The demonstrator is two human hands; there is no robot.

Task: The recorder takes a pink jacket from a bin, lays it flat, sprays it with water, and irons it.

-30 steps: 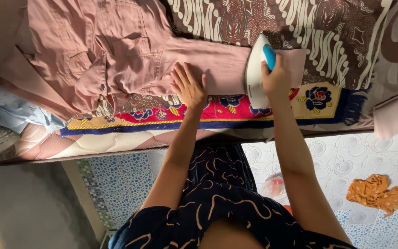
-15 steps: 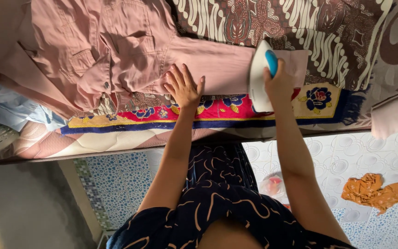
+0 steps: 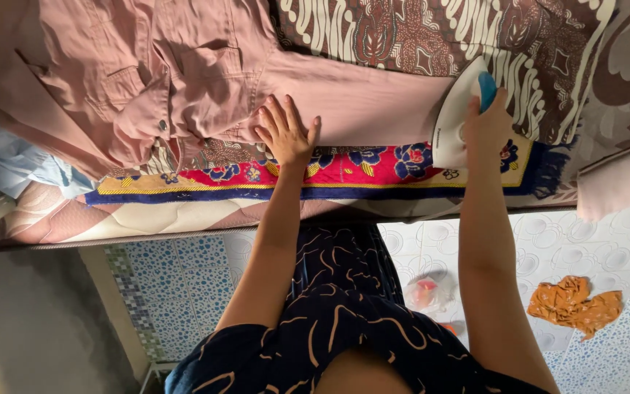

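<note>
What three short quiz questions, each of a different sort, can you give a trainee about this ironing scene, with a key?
1. True or false: the right hand grips the white iron with a blue handle.
2. The left hand lies flat on: A) the orange cloth on the floor B) the pink garment's sleeve C) the light blue cloth
3. Fill in: the iron stands at the sleeve's ___ end, far from the garment's body.

Key: 1 true; 2 B; 3 cuff
</note>
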